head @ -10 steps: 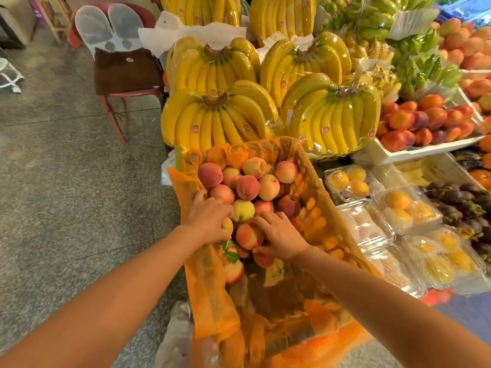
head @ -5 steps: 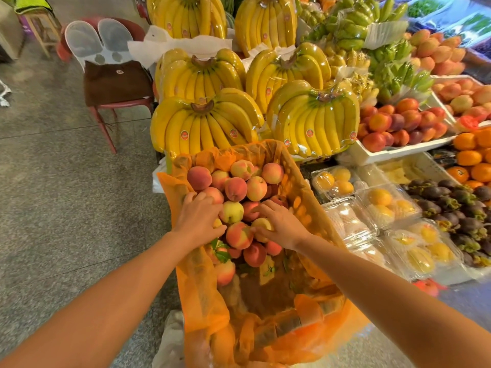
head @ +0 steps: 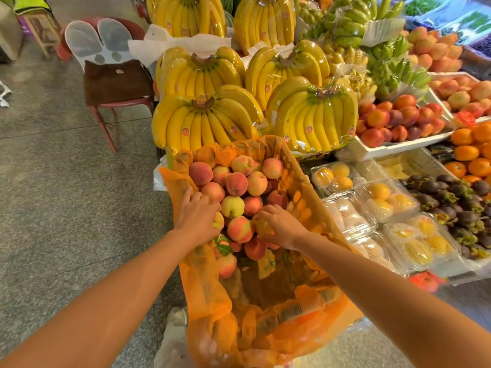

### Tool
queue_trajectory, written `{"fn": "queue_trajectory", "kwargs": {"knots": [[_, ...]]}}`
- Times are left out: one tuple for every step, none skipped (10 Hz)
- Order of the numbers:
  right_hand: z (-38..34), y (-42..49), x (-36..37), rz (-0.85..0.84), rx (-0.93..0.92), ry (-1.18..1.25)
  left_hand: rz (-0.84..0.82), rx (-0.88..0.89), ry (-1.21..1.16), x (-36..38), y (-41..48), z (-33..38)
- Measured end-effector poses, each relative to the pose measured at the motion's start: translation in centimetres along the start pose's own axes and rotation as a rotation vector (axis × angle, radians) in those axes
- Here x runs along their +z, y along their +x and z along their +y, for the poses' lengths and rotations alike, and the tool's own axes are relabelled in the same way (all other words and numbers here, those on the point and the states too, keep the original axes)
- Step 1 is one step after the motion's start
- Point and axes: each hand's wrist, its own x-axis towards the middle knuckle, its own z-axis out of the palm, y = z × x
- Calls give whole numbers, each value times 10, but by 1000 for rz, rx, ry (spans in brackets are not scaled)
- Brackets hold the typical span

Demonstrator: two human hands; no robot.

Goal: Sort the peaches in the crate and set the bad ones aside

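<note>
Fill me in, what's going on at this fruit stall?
A person is sorting peaches piled at the far end of an orange-lined crate. The right hand curls round a yellowish peach at the pile's near edge. The left hand lies over fruit on the pile's left side; whether it grips one is hidden. The crate's near half shows mostly bare liner. Bananas stand behind.
</note>
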Motion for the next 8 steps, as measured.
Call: {"fn": "queue_trajectory", "kwargs": {"knots": [[-2,-3,-3,3,3,36,63,5,-68,3,-3,-1],[-6,-8,-9,13,5,73,114,-4,-129,2,-6,-1],[-11,-15,-14,33,-4,129,170,-8,-182,2,-9,1],[-17,-26,-21,57,-54,157,262,-60,-273,1,-17,5],[-21,-38,-25,94,-102,173,344,-181,-342,3,-29,9],[-22,-50,-25,113,-138,192,440,-266,-426,5,-45,12],[-21,-62,-23,132,-207,190,521,-330,-509,12,-67,19],[-19,-64,-19,147,-299,213,495,-459,-675,14,-83,23]]}}
